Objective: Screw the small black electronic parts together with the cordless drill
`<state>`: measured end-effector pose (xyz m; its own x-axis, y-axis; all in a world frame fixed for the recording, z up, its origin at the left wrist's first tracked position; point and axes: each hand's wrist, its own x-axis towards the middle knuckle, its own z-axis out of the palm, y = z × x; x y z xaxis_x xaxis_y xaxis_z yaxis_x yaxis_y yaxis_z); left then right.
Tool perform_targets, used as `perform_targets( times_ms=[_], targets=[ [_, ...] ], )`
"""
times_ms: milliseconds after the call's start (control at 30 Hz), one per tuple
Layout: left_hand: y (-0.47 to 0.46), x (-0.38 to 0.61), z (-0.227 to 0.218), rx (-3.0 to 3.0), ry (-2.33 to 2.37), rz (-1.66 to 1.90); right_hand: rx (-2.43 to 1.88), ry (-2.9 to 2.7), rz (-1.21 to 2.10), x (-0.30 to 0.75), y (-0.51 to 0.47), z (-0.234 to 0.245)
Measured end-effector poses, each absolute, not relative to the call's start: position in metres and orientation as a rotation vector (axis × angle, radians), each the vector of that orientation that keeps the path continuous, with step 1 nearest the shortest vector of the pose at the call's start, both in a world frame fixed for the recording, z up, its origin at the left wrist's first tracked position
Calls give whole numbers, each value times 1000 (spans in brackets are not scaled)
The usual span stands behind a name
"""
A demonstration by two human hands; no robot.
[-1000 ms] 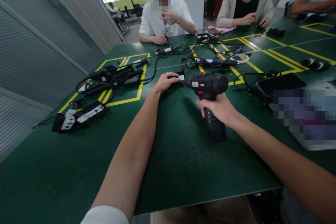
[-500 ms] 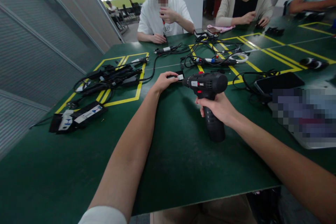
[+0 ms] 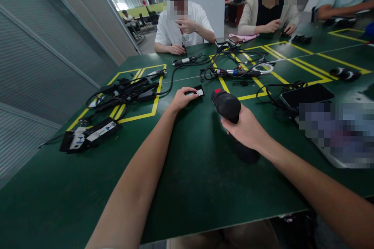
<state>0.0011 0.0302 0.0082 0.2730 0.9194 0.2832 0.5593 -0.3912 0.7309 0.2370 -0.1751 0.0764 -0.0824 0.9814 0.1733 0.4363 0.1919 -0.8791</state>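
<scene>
My right hand (image 3: 246, 129) is wrapped round the grip of a black cordless drill (image 3: 226, 104), whose body is turned with its rear toward me, clear of the small part. My left hand (image 3: 181, 98) rests on the green table (image 3: 189, 171), its fingers pinched on a small black part with a white label (image 3: 197, 92) that lies flat on the surface. The drill's nose is hidden behind its body.
A bundle of black cables and tools (image 3: 125, 89) lies in a yellow-taped square at left, a labelled black device (image 3: 93, 132) nearer. More cables and a white ring (image 3: 263, 68) lie beyond. A black tablet (image 3: 306, 95) sits right. Three people sit at the far edge.
The drill has swung away from the small part and now points away from me. My left hand stays on the part.
</scene>
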Motion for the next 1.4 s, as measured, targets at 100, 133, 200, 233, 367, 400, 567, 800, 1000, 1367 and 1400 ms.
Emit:
perform_targets(
  times_ms=[100,133,200,233,367,400,567,800,1000,1367,1400],
  targets=[
    [0,-3,10,2062,1362,963,-1510,-1754,713,235,-178,79],
    [-13,-5,11,2069,1360,960,-1553,-1792,672,234,-179,79],
    [-40,-9,11,2091,1330,957,-1642,-1883,599,233,-180,77],
    [-53,-10,11,2104,1309,958,-1697,-1934,565,232,-181,75],
    [-87,-13,12,2123,1277,991,-1911,-2147,436,227,-186,66],
    [-90,-13,12,2123,1279,1000,-1947,-2190,399,225,-188,64],
    [-89,-13,12,2110,1279,983,-2017,-2285,279,218,-195,61],
    [-77,-9,12,2118,1218,968,-2053,-2239,474,212,-203,68],
    [-57,1,12,2119,1180,999,-2063,-2250,477,210,-198,77],
    [-34,7,7,2110,1130,1003,-1976,-2194,521,194,-202,74],
    [-34,7,7,2110,1132,1002,-1954,-2214,508,190,-204,75]
  ],
)
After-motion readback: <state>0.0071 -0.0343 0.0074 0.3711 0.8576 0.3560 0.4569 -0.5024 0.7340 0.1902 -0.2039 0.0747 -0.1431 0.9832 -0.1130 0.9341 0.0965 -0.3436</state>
